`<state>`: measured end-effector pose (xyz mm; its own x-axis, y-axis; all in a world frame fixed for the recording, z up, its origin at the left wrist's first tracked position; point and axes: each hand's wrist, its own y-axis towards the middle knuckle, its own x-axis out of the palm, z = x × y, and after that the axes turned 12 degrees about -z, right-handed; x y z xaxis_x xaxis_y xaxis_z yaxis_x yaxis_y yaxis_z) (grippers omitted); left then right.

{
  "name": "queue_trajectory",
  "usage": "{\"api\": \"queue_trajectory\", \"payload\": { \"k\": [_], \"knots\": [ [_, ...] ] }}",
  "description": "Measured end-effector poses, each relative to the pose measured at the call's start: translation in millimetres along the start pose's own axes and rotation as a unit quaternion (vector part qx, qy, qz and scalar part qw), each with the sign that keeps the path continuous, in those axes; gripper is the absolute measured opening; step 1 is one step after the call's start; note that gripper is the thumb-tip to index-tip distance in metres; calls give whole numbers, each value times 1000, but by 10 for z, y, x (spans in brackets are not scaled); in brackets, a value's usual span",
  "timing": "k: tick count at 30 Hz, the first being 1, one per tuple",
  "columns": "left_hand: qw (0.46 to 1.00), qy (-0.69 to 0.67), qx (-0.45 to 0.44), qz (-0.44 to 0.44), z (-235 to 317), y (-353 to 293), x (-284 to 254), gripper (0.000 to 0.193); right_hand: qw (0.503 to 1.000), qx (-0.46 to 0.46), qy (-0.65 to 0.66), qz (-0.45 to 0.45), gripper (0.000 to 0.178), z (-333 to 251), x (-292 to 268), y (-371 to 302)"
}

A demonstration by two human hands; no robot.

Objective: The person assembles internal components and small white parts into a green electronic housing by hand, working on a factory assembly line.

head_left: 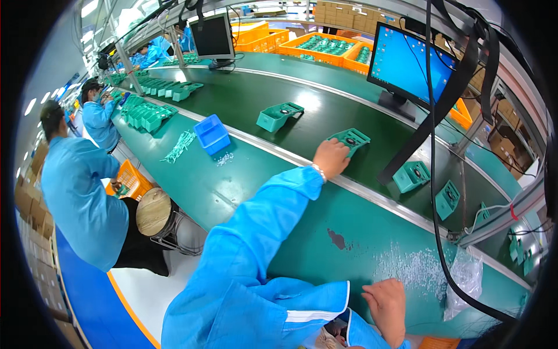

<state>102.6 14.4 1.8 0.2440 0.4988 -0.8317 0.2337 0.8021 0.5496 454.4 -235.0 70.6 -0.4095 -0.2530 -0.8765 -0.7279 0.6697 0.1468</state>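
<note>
Green housing [356, 138], one, sits in the closed left grip [332, 158]; half-curled right grip [386, 305] has unclear contents.

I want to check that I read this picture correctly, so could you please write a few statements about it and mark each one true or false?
1. The left hand touches a green plastic part on the belt. True.
2. The right hand is near scattered white granules. True.
3. Both monitors show a bright blue picture. False: only the right-hand monitor does; the left-hand monitor looks dark.
4. The blue box stands beside thin green pieces. True.
5. A plastic bag lies inside the blue box. False: the clear bag lies on the bench, right of the right hand.
</note>
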Motion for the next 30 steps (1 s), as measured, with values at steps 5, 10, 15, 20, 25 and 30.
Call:
{"api": "queue_trajectory", "payload": {
  "k": [5,10,15,20,25,30],
  "knots": [
    [999,-33,-3,-26,128,223,154,46,999,-24,28,-29,25,220,185,-39],
    [983,75,-168,7,-547,191,-37,58,998,-48,25,-16,22,243,219,-13],
    [897,276,-346,-21,-1589,-376,-467,59,998,-53,38,-8,22,156,172,-26],
    [920,280,-258,-92,-1739,-566,-610,21,1000,-3,13,7,25,26,235,-79],
    [979,100,-178,-20,-1432,-1207,-993,21,1000,-6,1,24,22,132,110,-28],
    [994,-46,-64,-79,23,-1711,-1457,13,989,80,-64,103,12,585,-127,-204]
  ]
}}
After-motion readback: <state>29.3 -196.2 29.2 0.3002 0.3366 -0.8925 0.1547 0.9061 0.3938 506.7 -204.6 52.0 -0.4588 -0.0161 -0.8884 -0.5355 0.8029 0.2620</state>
